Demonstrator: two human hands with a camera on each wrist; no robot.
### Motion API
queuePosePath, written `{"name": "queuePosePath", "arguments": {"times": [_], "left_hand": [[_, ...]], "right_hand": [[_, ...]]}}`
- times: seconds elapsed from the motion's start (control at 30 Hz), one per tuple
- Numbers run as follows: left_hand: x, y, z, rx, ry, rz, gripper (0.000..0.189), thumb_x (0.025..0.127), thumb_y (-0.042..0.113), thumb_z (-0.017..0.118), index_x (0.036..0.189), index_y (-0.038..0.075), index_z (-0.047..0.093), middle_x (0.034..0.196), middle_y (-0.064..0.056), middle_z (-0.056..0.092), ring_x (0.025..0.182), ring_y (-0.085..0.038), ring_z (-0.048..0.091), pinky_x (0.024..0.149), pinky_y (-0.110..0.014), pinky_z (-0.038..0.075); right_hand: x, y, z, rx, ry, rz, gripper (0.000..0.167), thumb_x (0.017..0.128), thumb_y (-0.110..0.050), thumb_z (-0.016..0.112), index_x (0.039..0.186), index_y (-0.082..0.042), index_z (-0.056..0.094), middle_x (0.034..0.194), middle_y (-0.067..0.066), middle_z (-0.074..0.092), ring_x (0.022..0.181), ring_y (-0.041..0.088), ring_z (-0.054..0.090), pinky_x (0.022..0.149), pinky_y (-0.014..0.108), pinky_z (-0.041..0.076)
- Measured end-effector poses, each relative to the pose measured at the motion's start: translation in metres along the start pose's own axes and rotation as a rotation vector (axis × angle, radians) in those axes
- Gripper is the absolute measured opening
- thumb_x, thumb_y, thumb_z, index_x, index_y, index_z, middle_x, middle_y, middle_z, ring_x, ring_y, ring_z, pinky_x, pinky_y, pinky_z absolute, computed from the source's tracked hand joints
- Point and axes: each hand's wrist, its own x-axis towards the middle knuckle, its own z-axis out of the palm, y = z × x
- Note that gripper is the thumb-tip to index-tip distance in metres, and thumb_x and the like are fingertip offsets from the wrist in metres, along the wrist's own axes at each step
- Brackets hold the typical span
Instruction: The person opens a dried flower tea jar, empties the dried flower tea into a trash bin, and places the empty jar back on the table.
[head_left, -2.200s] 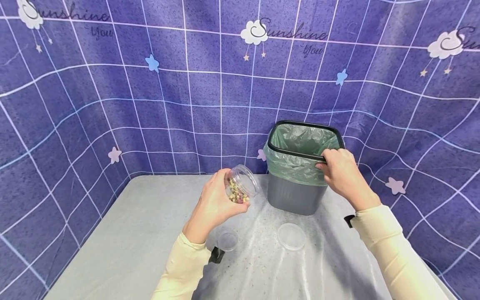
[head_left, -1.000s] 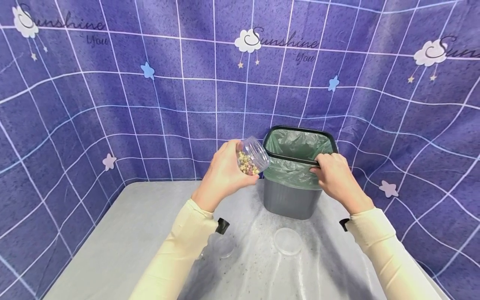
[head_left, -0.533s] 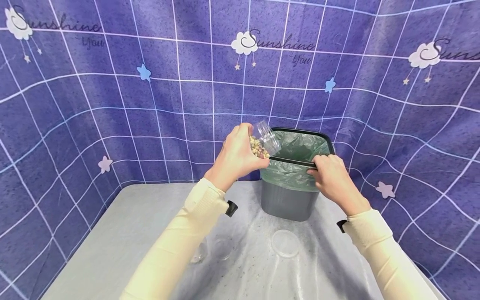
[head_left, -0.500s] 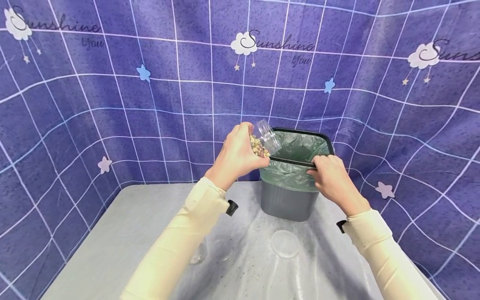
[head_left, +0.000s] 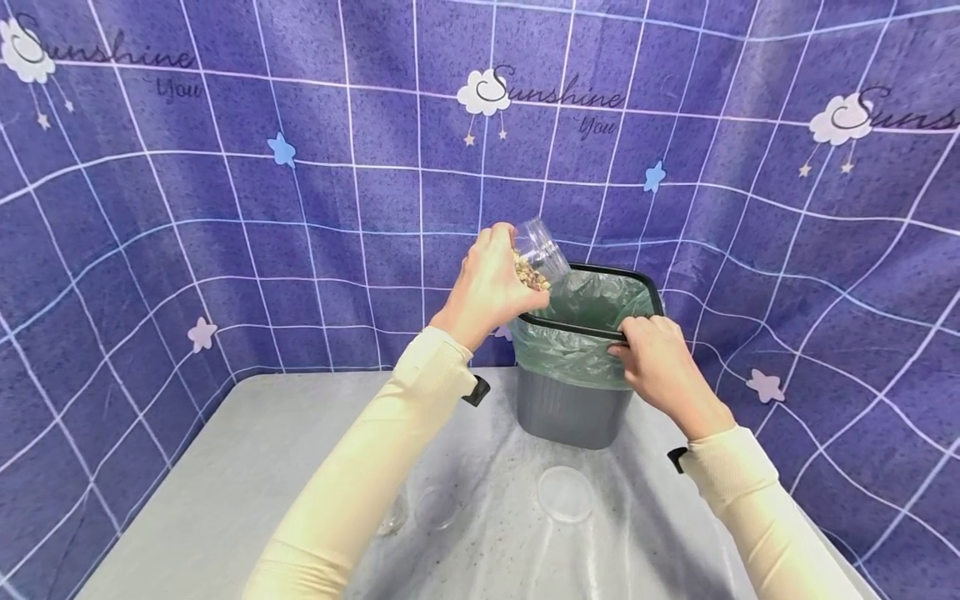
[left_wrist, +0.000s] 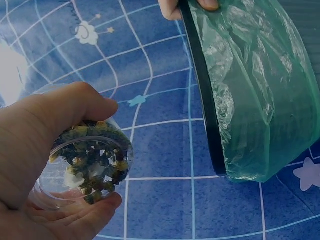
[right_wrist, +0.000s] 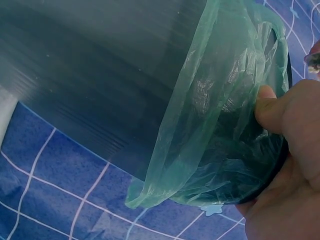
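My left hand (head_left: 491, 283) grips a clear plastic jar (head_left: 542, 250) with dried flower buds (head_left: 529, 273) in it. The jar tilts to the right, its mouth over the left part of a grey trash bin (head_left: 573, 412). In the left wrist view, the buds (left_wrist: 95, 165) show through the jar's clear base, between thumb and fingers. A green bag (head_left: 573, 354) lines the bin and folds over its outside, under a black rim (head_left: 573, 327). My right hand (head_left: 663, 362) holds that rim at the front right, thumb outside against the bag, as the right wrist view shows.
A clear round lid (head_left: 566, 495) lies on the grey table (head_left: 300, 433) in front of the bin. Another clear disc (head_left: 437, 507) and a clear glass-like item (head_left: 393, 515), partly behind my left sleeve, lie nearer. A purple grid-patterned curtain (head_left: 375, 183) surrounds the back and sides.
My left hand has carried the jar up and right from beside the bin to over its rim, tilting it further. The right hand keeps its hold on the rim.
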Motion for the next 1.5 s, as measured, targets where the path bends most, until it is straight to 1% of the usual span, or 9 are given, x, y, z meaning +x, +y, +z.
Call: {"name": "queuePosePath", "arguments": {"times": [0.2,0.33,0.6,0.73,0.93,1.07,1.17,1.37,1.5], "left_hand": [[0.011,-0.001,0.009,0.015,0.0,0.001,0.09,0.066,0.031,0.088,0.141,0.003,0.047,0.128,-0.013,0.057,0.111,-0.032,0.061,0.099,-0.041,0.052],[0.017,-0.004,0.019,0.025,-0.031,-0.007,0.091,0.066,0.029,0.09,0.141,0.003,0.046,0.131,-0.013,0.055,0.111,-0.034,0.061,0.098,-0.041,0.052],[0.027,-0.011,0.038,0.082,-0.071,0.07,0.076,0.065,0.025,0.092,0.123,0.002,0.049,0.115,-0.012,0.055,0.095,-0.03,0.063,0.087,-0.039,0.055],[0.034,-0.016,0.039,0.137,-0.062,0.11,0.076,0.064,0.024,0.094,0.121,0.001,0.049,0.115,-0.014,0.056,0.096,-0.033,0.065,0.088,-0.041,0.056],[0.046,-0.022,0.038,0.242,-0.048,0.22,0.074,0.062,0.019,0.094,0.118,-0.002,0.05,0.111,-0.017,0.056,0.097,-0.035,0.064,0.092,-0.043,0.054],[0.05,-0.023,0.038,0.274,-0.052,0.266,0.074,0.061,0.017,0.094,0.117,-0.003,0.05,0.11,-0.018,0.056,0.097,-0.035,0.064,0.093,-0.044,0.054],[0.052,-0.023,0.038,0.274,-0.06,0.285,0.076,0.06,0.016,0.095,0.118,-0.003,0.05,0.111,-0.018,0.056,0.098,-0.036,0.064,0.093,-0.044,0.054],[0.057,-0.021,0.041,0.276,-0.096,0.278,0.078,0.062,0.014,0.095,0.123,-0.002,0.049,0.115,-0.017,0.055,0.103,-0.037,0.063,0.094,-0.044,0.054],[0.06,-0.022,0.042,0.293,-0.109,0.302,0.078,0.063,0.011,0.094,0.124,-0.002,0.047,0.117,-0.018,0.055,0.105,-0.038,0.062,0.095,-0.045,0.053]], "right_hand": [[-0.002,-0.003,0.003,0.005,-0.005,0.004,0.027,0.084,-0.009,0.079,0.082,-0.007,0.052,0.073,0.009,0.055,0.072,0.037,0.051,0.078,0.054,0.042],[-0.002,-0.005,0.004,0.004,-0.012,0.006,0.028,0.085,-0.01,0.079,0.082,-0.007,0.052,0.072,0.009,0.055,0.072,0.036,0.051,0.077,0.054,0.042],[-0.006,-0.006,0.004,-0.001,-0.008,0.016,0.029,0.083,-0.01,0.081,0.081,-0.008,0.052,0.071,0.007,0.054,0.071,0.036,0.052,0.076,0.053,0.042],[-0.006,-0.006,0.005,0.005,-0.004,0.01,0.028,0.083,-0.01,0.081,0.082,-0.008,0.053,0.072,0.007,0.055,0.073,0.035,0.053,0.077,0.053,0.042],[-0.005,-0.005,0.005,0.001,0.007,0.008,0.027,0.083,-0.01,0.081,0.083,-0.007,0.054,0.073,0.007,0.055,0.074,0.036,0.053,0.079,0.054,0.042],[-0.004,-0.004,0.005,-0.004,0.003,0.009,0.027,0.083,-0.011,0.081,0.083,-0.007,0.054,0.074,0.008,0.056,0.075,0.035,0.054,0.079,0.053,0.042],[-0.003,-0.004,0.003,-0.004,-0.001,0.016,0.026,0.083,-0.011,0.081,0.084,-0.007,0.055,0.074,0.008,0.057,0.075,0.035,0.054,0.079,0.054,0.042],[-0.001,-0.002,0.001,-0.006,0.0,0.026,0.026,0.084,-0.011,0.081,0.084,-0.007,0.054,0.075,0.008,0.057,0.076,0.036,0.054,0.08,0.054,0.043],[-0.001,0.0,0.001,-0.011,-0.001,0.028,0.026,0.084,-0.011,0.08,0.084,-0.007,0.054,0.075,0.008,0.057,0.076,0.036,0.054,0.08,0.054,0.042]]}}
